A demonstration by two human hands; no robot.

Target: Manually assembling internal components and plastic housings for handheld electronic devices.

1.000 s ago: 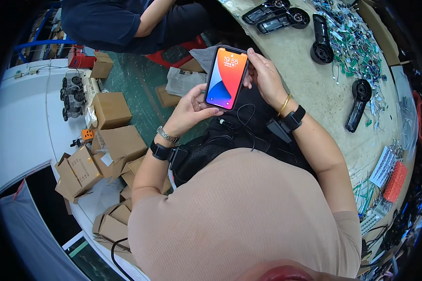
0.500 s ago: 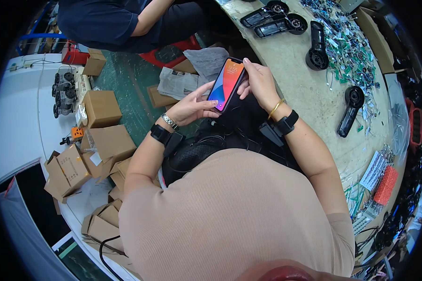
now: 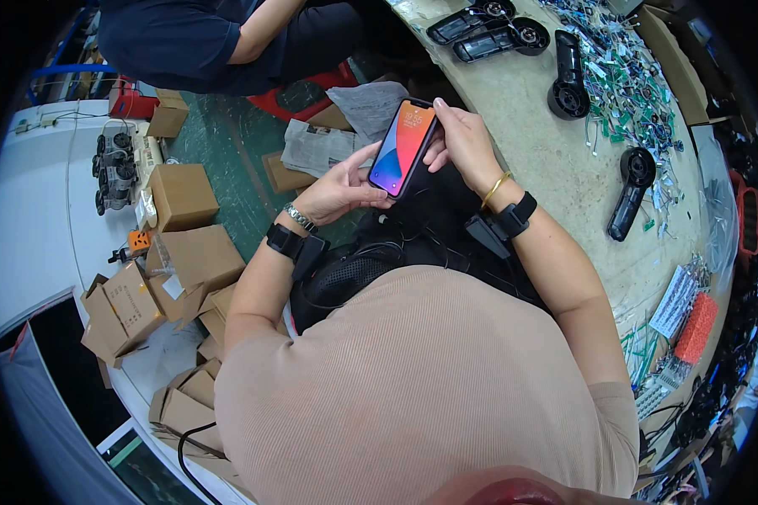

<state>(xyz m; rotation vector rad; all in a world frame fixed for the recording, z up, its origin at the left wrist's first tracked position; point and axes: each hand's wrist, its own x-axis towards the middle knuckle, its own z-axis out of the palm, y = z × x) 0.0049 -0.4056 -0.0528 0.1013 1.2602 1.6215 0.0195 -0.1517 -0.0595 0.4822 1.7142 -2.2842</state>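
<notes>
A smartphone (image 3: pixel 403 150) with a lit red, orange and blue screen is held tilted above my lap. My left hand (image 3: pixel 338 192) grips its lower left part, the thumb lying along the bottom edge. On the other side, my right hand (image 3: pixel 465 145) holds the upper right edge, with the thumb at the top corner and the fingers curled by the side. The fingers behind the phone are hidden. A metal watch and a black strap sit on my left wrist, a gold bangle and another black strap on my right.
To the right, a worktable (image 3: pixel 547 185) bears several black handheld fan casings (image 3: pixel 569 80), a heap of wired circuit boards (image 3: pixel 619 71) and a red foam block (image 3: pixel 696 328). Cardboard boxes (image 3: pixel 184 195) are piled at left. Another person (image 3: pixel 177 42) sits ahead beside a red stool (image 3: pixel 299 97).
My left thumb has moved off the lower screen to the phone's bottom edge. The phone has shifted slightly left and up; both hands still hold it.
</notes>
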